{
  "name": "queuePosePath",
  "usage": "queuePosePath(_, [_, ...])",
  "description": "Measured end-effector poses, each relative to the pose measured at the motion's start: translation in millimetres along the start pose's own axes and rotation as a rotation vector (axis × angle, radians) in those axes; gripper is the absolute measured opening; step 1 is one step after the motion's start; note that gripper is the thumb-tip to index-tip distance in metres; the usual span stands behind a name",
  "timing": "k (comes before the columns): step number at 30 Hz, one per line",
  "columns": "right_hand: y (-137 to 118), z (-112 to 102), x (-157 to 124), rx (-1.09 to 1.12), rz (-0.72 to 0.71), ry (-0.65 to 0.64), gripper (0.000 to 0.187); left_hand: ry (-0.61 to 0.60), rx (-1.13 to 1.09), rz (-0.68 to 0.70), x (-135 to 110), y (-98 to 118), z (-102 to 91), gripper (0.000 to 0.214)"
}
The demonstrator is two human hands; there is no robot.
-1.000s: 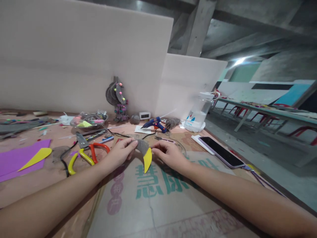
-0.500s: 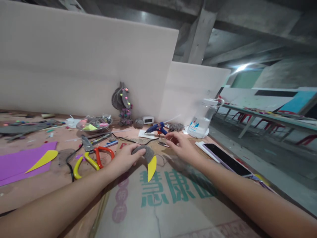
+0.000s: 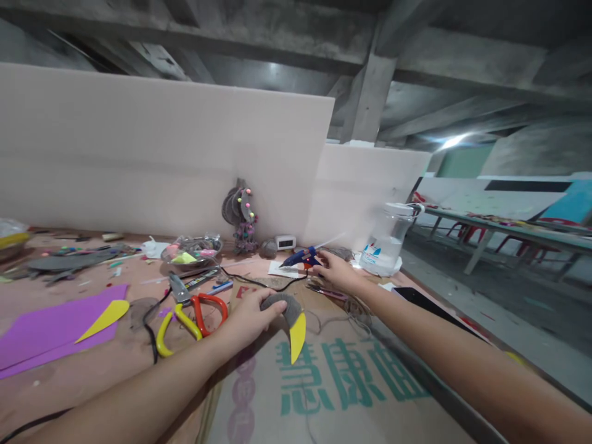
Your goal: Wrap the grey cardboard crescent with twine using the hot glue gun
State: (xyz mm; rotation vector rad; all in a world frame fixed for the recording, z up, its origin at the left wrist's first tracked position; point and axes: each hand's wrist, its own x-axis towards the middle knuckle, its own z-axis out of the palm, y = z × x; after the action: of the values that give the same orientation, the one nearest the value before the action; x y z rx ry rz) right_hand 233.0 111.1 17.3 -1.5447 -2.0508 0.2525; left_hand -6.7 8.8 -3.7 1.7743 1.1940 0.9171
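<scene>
My left hand (image 3: 252,317) pinches a grey curved felt piece (image 3: 284,306) between thumb and fingers. A yellow pointed piece (image 3: 298,339) hangs from the felt's lower end, above the cardboard (image 3: 259,394). Farther forward, my right hand (image 3: 340,271) has its fingers closed around the handle of a blue hot glue gun (image 3: 300,256). The gun's nozzle points left over a small white card (image 3: 277,268), and its black cord (image 3: 263,285) runs left. Tweezers (image 3: 326,291) and loose grey yarn (image 3: 358,314) lie below my right hand.
Scissors (image 3: 192,314) with red and yellow handles lie left, beside purple sheets (image 3: 60,327) bearing a yellow cutout (image 3: 104,317). Behind stand a bowl of bits (image 3: 189,262), a grey decorated craft piece (image 3: 240,216), a small clock (image 3: 285,242) and a clear jug (image 3: 383,240). A phone (image 3: 430,305) lies right.
My right hand has moved forward from beside the glue gun onto its handle. My left hand still holds the felt piece. The view has tilted up a little.
</scene>
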Motion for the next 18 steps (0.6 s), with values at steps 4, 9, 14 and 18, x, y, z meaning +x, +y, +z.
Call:
queuePosePath(4, [-0.6, 20.4, 13.8, -0.026, 0.06, 0.012, 0.05, 0.0, 0.005, 0.008, 0.1, -0.4, 0.1, 0.034])
queuePosePath(9, [5.4, 32.1, 23.4, -0.08, 0.105, 0.039, 0.038, -0.017, -0.002, 0.023, 0.0, -1.0, 0.2, 0.033])
queuePosePath(14, [7.1, 26.9, 21.7, -0.081, 0.071, 0.051, 0.027, -0.023, 0.025, 0.016, -0.1, -0.7, 0.7, 0.034])
queuePosePath(18, [2.9, 16.3, 14.7, -0.043, 0.05, 0.105, 0.036, -0.017, 0.039, 0.013, -0.3, -0.4, 0.8, 0.034])
